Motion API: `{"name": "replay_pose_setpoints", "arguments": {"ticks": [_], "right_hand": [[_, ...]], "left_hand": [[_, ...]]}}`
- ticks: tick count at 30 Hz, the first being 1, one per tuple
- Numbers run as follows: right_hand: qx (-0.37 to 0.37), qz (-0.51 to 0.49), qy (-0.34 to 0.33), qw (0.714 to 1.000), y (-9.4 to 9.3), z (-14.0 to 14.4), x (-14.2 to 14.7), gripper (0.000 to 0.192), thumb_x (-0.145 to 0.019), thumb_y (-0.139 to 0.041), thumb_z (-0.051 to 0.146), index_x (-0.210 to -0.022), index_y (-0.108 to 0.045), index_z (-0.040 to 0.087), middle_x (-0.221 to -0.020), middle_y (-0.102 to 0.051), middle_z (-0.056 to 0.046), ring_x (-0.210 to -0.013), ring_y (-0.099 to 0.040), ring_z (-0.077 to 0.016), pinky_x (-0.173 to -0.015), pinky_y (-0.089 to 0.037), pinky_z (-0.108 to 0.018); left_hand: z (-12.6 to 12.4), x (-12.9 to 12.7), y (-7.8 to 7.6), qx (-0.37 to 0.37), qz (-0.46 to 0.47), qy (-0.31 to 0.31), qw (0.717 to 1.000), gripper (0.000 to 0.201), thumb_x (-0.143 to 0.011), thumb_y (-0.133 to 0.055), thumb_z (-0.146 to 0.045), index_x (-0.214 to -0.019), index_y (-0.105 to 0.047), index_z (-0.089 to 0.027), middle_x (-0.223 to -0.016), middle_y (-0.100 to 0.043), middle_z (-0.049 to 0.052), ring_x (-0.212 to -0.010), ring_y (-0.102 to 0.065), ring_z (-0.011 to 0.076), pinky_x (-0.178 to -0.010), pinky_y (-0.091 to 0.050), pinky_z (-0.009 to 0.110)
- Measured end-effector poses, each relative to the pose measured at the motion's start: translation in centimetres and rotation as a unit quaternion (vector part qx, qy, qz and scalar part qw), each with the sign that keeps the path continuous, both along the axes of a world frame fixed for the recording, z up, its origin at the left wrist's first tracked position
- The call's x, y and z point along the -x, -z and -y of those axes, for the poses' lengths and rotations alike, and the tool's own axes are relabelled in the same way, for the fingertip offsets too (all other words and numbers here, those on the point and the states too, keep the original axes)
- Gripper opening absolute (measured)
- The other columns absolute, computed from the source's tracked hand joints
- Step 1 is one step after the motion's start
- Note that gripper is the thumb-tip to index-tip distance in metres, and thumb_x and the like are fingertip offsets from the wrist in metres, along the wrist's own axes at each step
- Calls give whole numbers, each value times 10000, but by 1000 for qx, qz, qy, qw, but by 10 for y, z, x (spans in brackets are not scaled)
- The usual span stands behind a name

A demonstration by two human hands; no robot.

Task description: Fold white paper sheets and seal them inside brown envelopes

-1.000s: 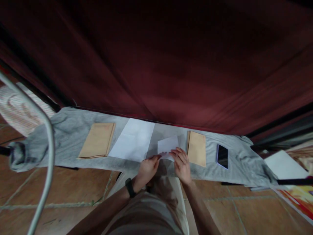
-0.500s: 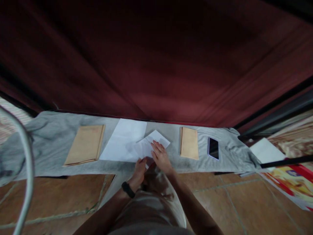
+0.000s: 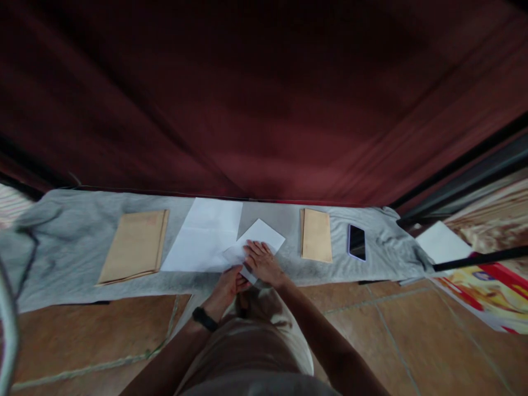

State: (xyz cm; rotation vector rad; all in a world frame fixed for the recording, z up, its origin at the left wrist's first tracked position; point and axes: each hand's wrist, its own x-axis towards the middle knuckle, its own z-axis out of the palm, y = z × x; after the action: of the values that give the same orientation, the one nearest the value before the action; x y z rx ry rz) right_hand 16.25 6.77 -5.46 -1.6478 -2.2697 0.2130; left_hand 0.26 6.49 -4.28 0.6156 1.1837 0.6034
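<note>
The right hand [image 3: 260, 259] lies flat on the small white paper [image 3: 258, 241] while the left hand [image 3: 227, 284] pinches its near corner.

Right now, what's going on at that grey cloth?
A person presses a small folded white paper flat on the grey cloth: right hand on top, left hand at its near edge. It overlaps a larger white sheet. Brown envelopes lie either side, a phone farther right.

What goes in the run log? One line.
right hand flat on folded paper | left hand at its near edge | gray cloth under
</note>
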Motion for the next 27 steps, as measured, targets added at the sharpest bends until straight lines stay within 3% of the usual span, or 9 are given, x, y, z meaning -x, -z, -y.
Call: {"name": "replay_pose_setpoints", "arguments": {"ticks": [3, 7, 16, 22, 27], "right_hand": [[-13, 7, -14, 1000, 3, -13, 7, 449, -1061, -413, 376, -1484, -477, 236, -1596, -423, -72, -1476, -378, -256, -1222, -297, -513], [-18, 14, 3, 1000, 6, -28, 6, 456, -1056, -440, 367, -1497, -458, 253, -1603, -415, -47, -1477, -376, -237, -1235, -274, -489], [-18, 20, 90, 996, 7, -46, -38, 470, -1047, -464, 351, -1504, -456, 239, -1606, -405, -69, -1469, -392, -268, -1219, -285, -504], [-20, 9, 120, 992, 9, -47, -60, 496, -1049, -440, 348, -1517, -435, 182, -1589, -421, -119, -1466, -398, -276, -1210, -298, -534], [-32, -12, 161, 986, 8, -31, -60, 499, -1050, -417, 333, -1500, -452, 121, -1578, -422, -166, -1463, -399, -302, -1208, -284, -565]], "left_hand": [[1, 0, 0, -16, -7, 9, 1000, 166, -913, -539, -334, -941, -612, -187, -889, -754, 106, -788, -727, 221, -755, -594, 376], [5, -4, -2, 27, -7, -21, 999, 127, -914, -566, -292, -971, -609, -186, -871, -749, 79, -758, -729, 200, -767, -599, 361], [4, -2, -12, 48, -8, -25, 998, 127, -915, -589, -249, -997, -621, -157, -882, -752, 76, -753, -740, 195, -724, -609, 332], [7, -1, -17, 30, -6, -22, 999, 103, -905, -620, -248, -951, -626, -156, -843, -747, 57, -697, -730, 177, -674, -609, 305], [8, -1, -17, 14, -5, -19, 1000, 110, -896, -633, -238, -960, -634, -149, -793, -733, 52, -657, -722, 177, -652, -609, 309]]}}
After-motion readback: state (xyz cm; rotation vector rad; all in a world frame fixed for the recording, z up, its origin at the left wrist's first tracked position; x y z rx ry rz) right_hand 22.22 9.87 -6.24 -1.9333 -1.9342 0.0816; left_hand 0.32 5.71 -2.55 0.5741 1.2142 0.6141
